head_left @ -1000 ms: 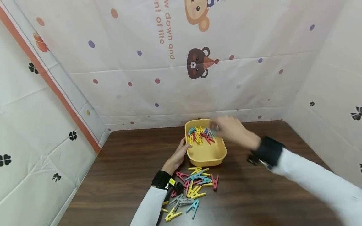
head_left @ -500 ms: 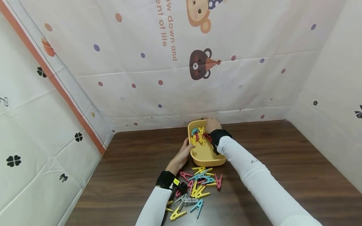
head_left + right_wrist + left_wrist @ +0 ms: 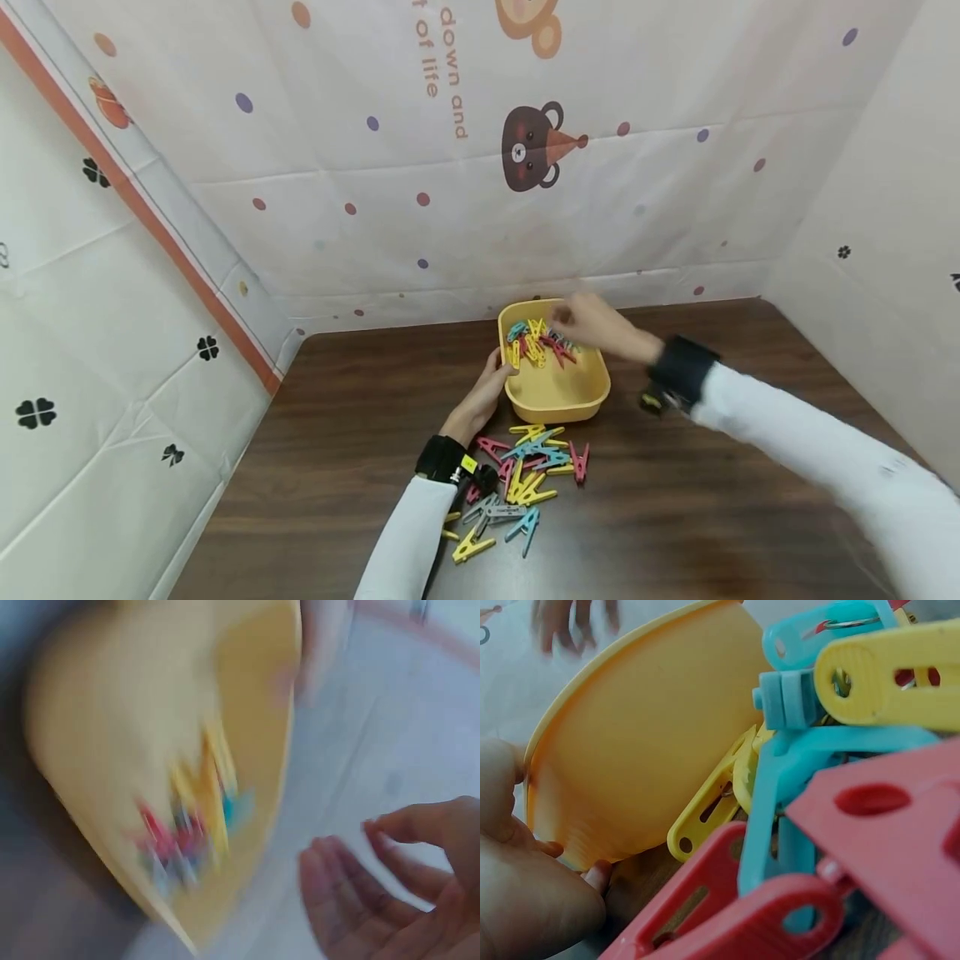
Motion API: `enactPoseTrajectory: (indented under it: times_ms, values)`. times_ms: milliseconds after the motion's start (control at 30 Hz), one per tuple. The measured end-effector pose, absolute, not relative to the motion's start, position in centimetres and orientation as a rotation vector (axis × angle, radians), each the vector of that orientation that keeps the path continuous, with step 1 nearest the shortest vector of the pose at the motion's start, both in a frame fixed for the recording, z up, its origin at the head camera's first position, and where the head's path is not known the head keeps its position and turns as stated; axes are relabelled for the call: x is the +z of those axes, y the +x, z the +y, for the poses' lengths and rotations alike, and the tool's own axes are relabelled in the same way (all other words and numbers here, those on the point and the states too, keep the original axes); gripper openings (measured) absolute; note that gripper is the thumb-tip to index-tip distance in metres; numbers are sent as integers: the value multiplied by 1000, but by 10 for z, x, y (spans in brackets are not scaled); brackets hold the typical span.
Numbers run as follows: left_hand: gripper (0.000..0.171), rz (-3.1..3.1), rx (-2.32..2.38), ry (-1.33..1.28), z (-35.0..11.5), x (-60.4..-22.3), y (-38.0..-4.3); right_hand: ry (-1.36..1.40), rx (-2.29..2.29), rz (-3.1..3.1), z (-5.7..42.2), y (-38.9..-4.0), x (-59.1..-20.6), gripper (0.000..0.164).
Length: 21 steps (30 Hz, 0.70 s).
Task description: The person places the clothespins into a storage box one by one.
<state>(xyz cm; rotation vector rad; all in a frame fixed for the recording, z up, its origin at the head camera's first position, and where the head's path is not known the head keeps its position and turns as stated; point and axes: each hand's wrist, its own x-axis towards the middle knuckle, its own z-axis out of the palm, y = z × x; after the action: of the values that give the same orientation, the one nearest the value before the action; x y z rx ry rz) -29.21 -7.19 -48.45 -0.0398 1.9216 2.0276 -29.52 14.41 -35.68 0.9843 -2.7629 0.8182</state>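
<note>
White cloth (image 3: 112, 325) hung at far left. The brown bench (image 3: 345, 433) filled the lower frame. Just below centre, the left hand (image 3: 482, 396) gripped the left rim of the yellow tub (image 3: 551, 396), where clips (image 3: 536, 348) lay in the upper half; loose clips (image 3: 516, 483) lay scattered below it. Right of centre, the blurred right hand (image 3: 600, 325) hovered by the tub's upper right rim, fingers loosely bent, holding nothing.

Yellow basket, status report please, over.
Left grip holds yellow basket at its left rim. Right grip empty near its far right corner. Clothespins inside; loose clothespins crowd its near side.
</note>
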Motion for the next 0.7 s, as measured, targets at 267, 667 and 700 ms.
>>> enactPoseTrajectory:
  times_ms: [267,667,700]
  values:
    - [79,1938,2010,-26,-71,-485,-289,1683,484,-2477,182,-178,-433,28]
    - [81,1929,2005,-38,-69,-487,-287,1679,383,-2372,198,-156,-452,28]
    - [81,1930,2006,-33,-69,-486,-287,1666,366,-2354,199,-156,-450,28]
